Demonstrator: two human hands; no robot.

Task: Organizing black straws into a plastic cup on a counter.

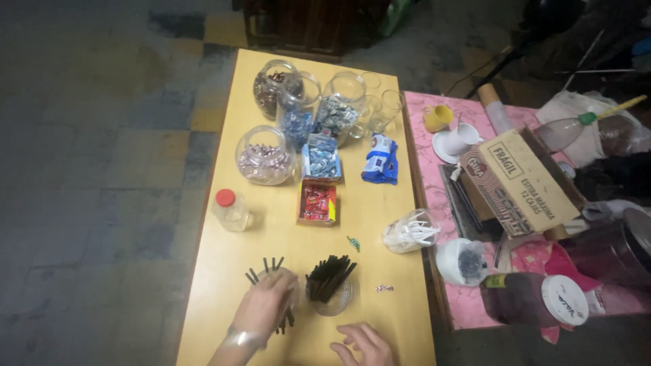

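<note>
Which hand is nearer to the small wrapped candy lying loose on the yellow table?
Right. The right hand lies just below the wrapped candy; the left hand is farther left, on black sticks.

Bundle of black straws [271, 270]: thin, dark, fanned upward and tilted, near the yellow table's front edge. Clear glass [330, 298] just beside it on the right: upright, packed with more black straws [329, 274] leaning rightward.
</note>
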